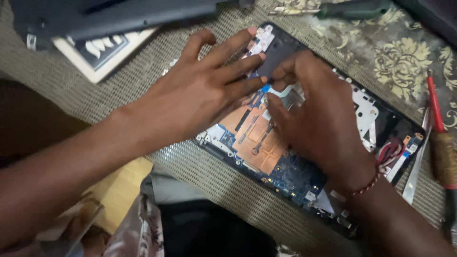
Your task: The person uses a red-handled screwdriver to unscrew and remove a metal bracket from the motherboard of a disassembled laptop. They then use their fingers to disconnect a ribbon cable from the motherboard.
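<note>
You had the opened laptop (304, 171) on the woven mat (143, 90), back cover already off, board and copper heat plate (254, 138) exposed. Left hand (190, 95) lay spread flat across it; right hand (314, 119) pinched near the black panel (281, 54). Internals were still mostly fitted.

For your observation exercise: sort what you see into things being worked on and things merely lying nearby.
Worked on: opened laptop base, copper heat plate, left hand, right hand.

Lying nearby: red-handled screwdriver, green-handled tool, dark laptop cover, woven mat.

Woven mat (200, 185); floral cloth (404, 52)
</note>
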